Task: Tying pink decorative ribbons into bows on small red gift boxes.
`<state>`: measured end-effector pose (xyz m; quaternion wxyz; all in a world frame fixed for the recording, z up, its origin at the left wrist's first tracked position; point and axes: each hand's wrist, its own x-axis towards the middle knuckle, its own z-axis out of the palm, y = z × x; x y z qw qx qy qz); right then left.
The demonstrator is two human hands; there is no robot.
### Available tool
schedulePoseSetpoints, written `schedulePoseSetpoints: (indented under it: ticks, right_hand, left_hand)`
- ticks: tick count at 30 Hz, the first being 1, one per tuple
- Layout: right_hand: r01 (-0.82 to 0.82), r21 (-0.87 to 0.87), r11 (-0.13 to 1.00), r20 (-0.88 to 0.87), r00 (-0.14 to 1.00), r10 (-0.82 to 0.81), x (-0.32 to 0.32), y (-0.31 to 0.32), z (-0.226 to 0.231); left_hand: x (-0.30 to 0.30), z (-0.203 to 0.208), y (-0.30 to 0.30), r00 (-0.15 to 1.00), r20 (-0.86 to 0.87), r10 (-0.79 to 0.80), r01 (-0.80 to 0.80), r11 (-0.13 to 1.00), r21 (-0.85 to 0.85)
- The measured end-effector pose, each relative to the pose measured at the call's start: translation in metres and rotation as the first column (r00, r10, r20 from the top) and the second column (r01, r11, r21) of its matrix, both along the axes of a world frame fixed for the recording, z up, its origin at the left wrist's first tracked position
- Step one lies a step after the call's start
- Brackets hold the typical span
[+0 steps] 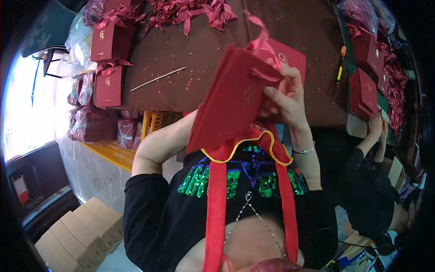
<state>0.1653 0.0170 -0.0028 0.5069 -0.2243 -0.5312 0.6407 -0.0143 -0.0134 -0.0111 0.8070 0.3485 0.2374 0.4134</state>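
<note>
A dark red paper gift bag (231,99), folded flat and tilted, is held up in front of me over the table edge. Pink-red ribbon (265,47) runs through its top edge, with a loose end sticking up. My right hand (290,97) is closed at the bag's upper right corner, thumb and fingers pinching the ribbon there. My left forearm (170,136) reaches in behind the bag, which hides my left hand and its fingers. Just beyond, another red gift bag (297,59) lies on the brown table (217,59), partly covered.
A thin pointed rod (158,79) and red specks lie on the table. Ribbons (195,13) are heaped at the far edge, and finished bags (108,86) stand at left. At right are a yellow-handled tool (341,65), stacked bags (362,93) and a co-worker's hands (376,124).
</note>
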Motion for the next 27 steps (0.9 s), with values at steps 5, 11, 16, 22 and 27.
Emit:
schedulePoseSetpoints:
  ticks: [5,11,16,22,27]
  right_hand:
    - [0.509,-0.057,0.859,0.169,0.852,-0.495,0.017,0.015,-0.002]
    - [0.384,0.285,0.879,0.225,0.864,-0.450,0.047,0.007,0.042]
    - [0.051,0.876,0.480,0.424,0.391,-0.817,0.037,0.014,0.059]
    - [-0.373,0.773,0.513,0.627,0.333,-0.704,0.016,0.008,0.043]
    - [-0.154,0.653,0.742,0.713,0.454,-0.534,0.005,0.006,0.034]
  left_hand:
    - [0.006,0.024,0.028,0.936,-0.028,0.350,-0.347,0.912,-0.220]
    - [-0.017,0.012,0.031,0.842,-0.320,0.433,-0.407,0.901,0.150]
    - [-0.014,0.003,0.024,0.737,-0.356,0.575,-0.533,0.818,0.218]
    - [0.001,0.001,-0.002,0.747,-0.483,0.456,-0.348,0.888,0.301]
    - [0.001,0.003,-0.015,0.801,-0.465,0.378,-0.308,0.925,0.221]
